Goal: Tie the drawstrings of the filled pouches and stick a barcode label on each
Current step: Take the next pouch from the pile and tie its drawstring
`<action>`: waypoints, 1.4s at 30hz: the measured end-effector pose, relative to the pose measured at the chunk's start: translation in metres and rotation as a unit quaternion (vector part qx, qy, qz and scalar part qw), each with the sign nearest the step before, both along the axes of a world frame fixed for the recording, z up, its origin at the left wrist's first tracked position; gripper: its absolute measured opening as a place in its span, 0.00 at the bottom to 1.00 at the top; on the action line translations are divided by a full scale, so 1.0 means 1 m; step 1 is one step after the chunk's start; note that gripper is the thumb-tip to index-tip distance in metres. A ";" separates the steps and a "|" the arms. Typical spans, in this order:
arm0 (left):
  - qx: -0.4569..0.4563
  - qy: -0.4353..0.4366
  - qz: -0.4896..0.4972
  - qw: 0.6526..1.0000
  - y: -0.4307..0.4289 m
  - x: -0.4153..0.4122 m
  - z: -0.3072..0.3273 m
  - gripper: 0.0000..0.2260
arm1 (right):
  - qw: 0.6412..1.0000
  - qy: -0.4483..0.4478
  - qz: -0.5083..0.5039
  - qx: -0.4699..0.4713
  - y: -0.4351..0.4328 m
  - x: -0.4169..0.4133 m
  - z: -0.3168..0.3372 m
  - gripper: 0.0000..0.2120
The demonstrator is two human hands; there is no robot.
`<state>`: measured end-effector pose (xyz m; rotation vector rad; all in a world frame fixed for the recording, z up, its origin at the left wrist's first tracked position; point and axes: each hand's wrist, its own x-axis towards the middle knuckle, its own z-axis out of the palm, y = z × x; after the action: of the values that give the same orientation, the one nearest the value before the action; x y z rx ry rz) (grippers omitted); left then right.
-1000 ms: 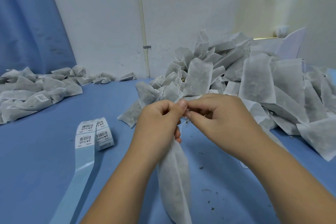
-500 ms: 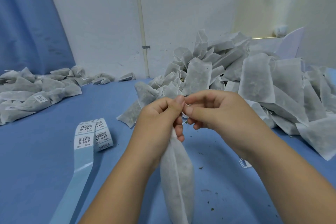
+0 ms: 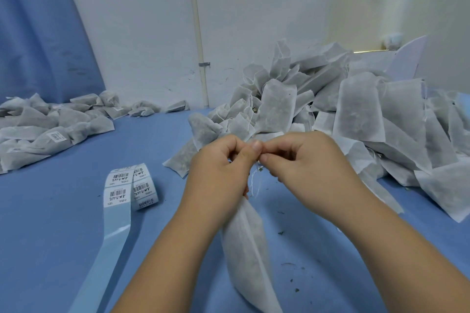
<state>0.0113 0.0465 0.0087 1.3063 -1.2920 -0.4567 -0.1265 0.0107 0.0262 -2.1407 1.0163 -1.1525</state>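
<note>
Head view: above the desk (image 3: 63, 223), the pouch (image 3: 246, 249) hangs from the left hand (image 3: 218, 168) gripping its neck. The right hand (image 3: 305, 157) pinches the drawstring (image 3: 254, 180), whose ends newly dangle free, so the knot seems underway and the label is not yet stuck on.

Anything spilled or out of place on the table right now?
Yes: dark flecks, likely pouch filling, lie scattered on the blue table beside the held pouch, as if leaked out. The spent label backing trails from the label roll toward the near side. Nothing looks torn.
</note>
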 end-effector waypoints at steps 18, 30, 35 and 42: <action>0.041 -0.043 -0.053 0.997 0.000 0.006 0.000 0.17 | 0.825 -0.151 0.216 0.500 -0.015 -0.012 0.003 0.07; 0.004 -0.011 -0.104 0.995 0.003 0.010 0.003 0.11 | 0.744 -0.268 0.262 0.553 -0.019 -0.009 0.000 0.08; 0.009 -0.018 -0.117 0.993 0.004 0.009 0.002 0.10 | 0.750 -0.272 0.269 0.540 -0.018 -0.008 0.000 0.04; 0.008 -0.042 -0.099 0.994 0.002 0.009 0.000 0.09 | 0.842 -0.213 0.246 0.431 -0.011 -0.009 0.002 0.07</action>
<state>0.0207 0.0484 0.0083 1.2275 -1.4983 -0.5568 -0.1352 -0.0005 0.0279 -1.2220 0.5498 -0.6636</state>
